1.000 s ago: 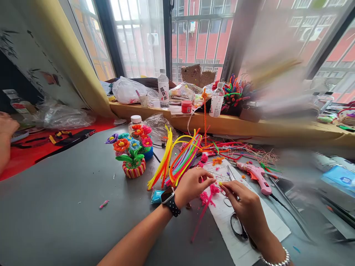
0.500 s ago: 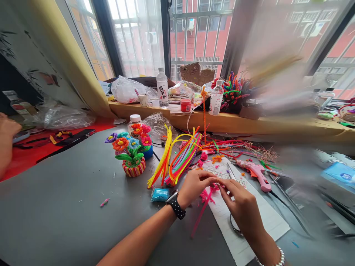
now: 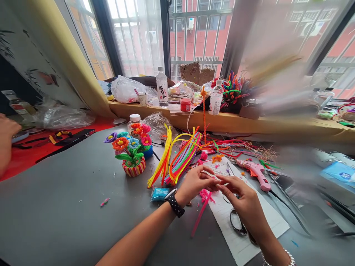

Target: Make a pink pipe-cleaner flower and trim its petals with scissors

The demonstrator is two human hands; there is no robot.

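My left hand (image 3: 197, 183), with a dark watch at its wrist, is closed in a pinch. Its fingertips meet those of my right hand (image 3: 240, 192), also pinched, above a white board (image 3: 266, 218). Whatever lies between the fingertips is too small to make out. A pink pipe cleaner (image 3: 201, 218) slants down below the hands, near pink fuzzy pieces (image 3: 207, 195). Scissors (image 3: 236, 223) lie on the board, partly under my right hand. Left of the hands are a bundle of colored pipe cleaners (image 3: 183, 159) and a small blue packet (image 3: 160, 194).
A striped pot of fuzzy flowers (image 3: 134, 167) stands at the left centre. On the right lies a pink glue gun (image 3: 259, 173) with its cord. Bottles (image 3: 162, 88) and a red jar (image 3: 185, 105) line the sill. Another person's hand (image 3: 8, 127) shows at the far left.
Both hands have shifted slightly, and my right hand has turned and moved a little right and down. More of the scissors' handles shows.
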